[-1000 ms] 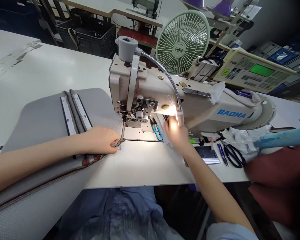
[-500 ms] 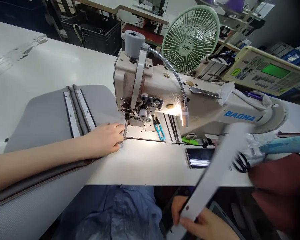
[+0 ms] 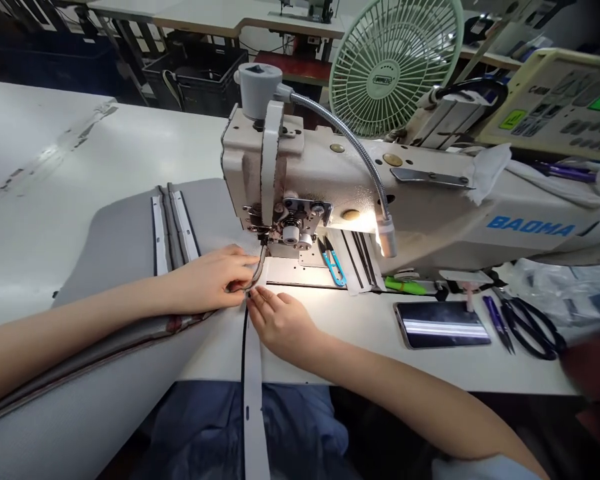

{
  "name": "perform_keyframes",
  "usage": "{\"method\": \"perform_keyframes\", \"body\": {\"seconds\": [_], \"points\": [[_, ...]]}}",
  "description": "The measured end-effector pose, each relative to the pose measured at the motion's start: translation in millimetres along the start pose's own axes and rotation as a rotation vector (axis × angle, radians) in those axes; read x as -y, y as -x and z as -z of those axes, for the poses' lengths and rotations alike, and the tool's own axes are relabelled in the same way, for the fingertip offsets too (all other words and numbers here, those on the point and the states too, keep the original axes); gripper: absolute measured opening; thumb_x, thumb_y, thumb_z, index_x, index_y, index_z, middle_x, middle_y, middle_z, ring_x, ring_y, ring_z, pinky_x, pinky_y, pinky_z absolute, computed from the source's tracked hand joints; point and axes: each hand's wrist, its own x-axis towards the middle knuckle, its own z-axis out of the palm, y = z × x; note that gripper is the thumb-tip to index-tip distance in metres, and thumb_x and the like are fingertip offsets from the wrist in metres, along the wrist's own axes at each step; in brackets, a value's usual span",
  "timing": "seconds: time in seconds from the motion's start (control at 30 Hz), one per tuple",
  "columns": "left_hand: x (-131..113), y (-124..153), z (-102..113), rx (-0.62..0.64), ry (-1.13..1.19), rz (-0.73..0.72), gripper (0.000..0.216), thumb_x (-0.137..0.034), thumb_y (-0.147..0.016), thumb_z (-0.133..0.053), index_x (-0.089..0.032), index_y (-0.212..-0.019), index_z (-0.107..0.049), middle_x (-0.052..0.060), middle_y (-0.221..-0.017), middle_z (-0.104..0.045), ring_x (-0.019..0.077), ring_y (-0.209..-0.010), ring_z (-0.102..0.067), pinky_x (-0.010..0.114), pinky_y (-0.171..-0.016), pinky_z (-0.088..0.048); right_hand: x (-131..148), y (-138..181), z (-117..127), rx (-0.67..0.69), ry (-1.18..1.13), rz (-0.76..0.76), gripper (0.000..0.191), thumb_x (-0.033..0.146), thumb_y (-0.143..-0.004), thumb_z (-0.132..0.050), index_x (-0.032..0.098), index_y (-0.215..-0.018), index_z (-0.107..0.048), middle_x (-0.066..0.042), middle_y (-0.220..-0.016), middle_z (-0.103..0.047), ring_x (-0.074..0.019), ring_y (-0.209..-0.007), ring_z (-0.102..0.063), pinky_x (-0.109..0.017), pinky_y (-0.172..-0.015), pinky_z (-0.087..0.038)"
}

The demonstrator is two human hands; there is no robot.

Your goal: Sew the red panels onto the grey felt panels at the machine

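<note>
Just left of the needle area of the sewing machine (image 3: 280,173), my left hand (image 3: 213,277) presses and grips the piped edge of a large grey fabric panel (image 3: 115,233). A cord-like edge curls up from its fingers to the presser foot. My right hand (image 3: 280,323) pinches the upper end of a long white strip (image 3: 254,400) with a black edge. The strip runs down over the table edge onto my lap, and its tip lies close to my left fingers. Two similar white strips with dark piping (image 3: 173,230) lie on the panel.
Blue thread snips (image 3: 332,261) and white-and-black strips (image 3: 357,260) lie under the machine arm. A green tool (image 3: 405,287), a phone (image 3: 443,325), a purple pen (image 3: 499,323) and black scissors (image 3: 533,327) are to the right. Behind stand a green fan (image 3: 395,67) and a control panel (image 3: 555,107).
My right hand has brought the white strip from the lower right over to the needle area, beside my left hand. My left hand stays on the panel edge. The view has shifted slightly.
</note>
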Motion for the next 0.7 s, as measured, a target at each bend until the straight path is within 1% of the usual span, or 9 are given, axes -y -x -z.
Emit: {"method": "perform_keyframes", "body": {"seconds": [0.07,0.17,0.37,0.47,0.57,0.7], "points": [[0,-1,1,0.014,0.009,0.007,0.022,-0.017,-0.080,-0.050,-0.018,-0.061,-0.040,0.005,-0.104,-0.063,0.0216,-0.097,-0.052,0.031,-0.081,-0.042,-1,-2,1,0.011,-0.043,-0.008,0.030,0.004,-0.096,-0.044,-0.004,-0.117,-0.063,-0.029,-0.119,-0.066,-0.0302,-0.114,-0.064,-0.039,-0.078,-0.054],[2,-2,0,0.036,0.018,0.021,0.021,-0.018,-0.081,-0.049,-0.018,-0.062,-0.039,0.005,-0.109,-0.063,0.0217,-0.101,-0.052,0.031,-0.082,-0.042,-7,-7,0,-0.004,-0.093,-0.049,0.029,0.005,-0.096,-0.044,-0.005,-0.116,-0.064,-0.029,-0.114,-0.067,-0.0307,-0.112,-0.064,-0.040,-0.079,-0.053],[3,-2,-4,0.059,0.017,0.034,0.022,-0.018,-0.085,-0.047,-0.018,-0.063,-0.041,0.005,-0.125,-0.060,0.0224,-0.107,-0.050,0.032,-0.087,-0.043,-11,-11,-5,-0.035,-0.099,-0.100,0.028,0.007,-0.097,-0.042,-0.001,-0.106,-0.067,-0.022,-0.105,-0.070,-0.0315,-0.106,-0.064,-0.038,-0.071,-0.050],[1,-4,-4,0.072,0.010,0.048,0.025,-0.018,-0.087,-0.046,-0.018,-0.062,-0.042,0.005,-0.127,-0.060,0.0231,-0.107,-0.050,0.033,-0.087,-0.044,-9,-9,-6,-0.021,-0.118,-0.119,0.029,0.007,-0.097,-0.040,0.000,-0.107,-0.067,-0.021,-0.105,-0.070,-0.0309,-0.107,-0.062,-0.039,-0.072,-0.048],[-1,-4,-4,0.066,0.004,0.045,0.025,-0.018,-0.087,-0.045,-0.018,-0.063,-0.043,0.006,-0.127,-0.060,0.0238,-0.107,-0.050,0.034,-0.087,-0.045,-8,-8,-6,-0.010,-0.136,-0.116,0.027,0.008,-0.097,-0.043,0.000,-0.109,-0.065,-0.022,-0.104,-0.069,-0.0308,-0.109,-0.060,-0.040,-0.074,-0.046],[0,-4,-6,0.062,0.001,0.047,0.025,-0.017,-0.087,-0.045,-0.018,-0.062,-0.042,0.006,-0.131,-0.058,0.0239,-0.107,-0.050,0.035,-0.087,-0.045,-8,-9,-2,0.016,-0.121,-0.123,0.025,0.008,-0.097,-0.043,0.005,-0.106,-0.067,-0.018,-0.100,-0.070,-0.0287,-0.103,-0.058,-0.038,-0.070,-0.043]]}}
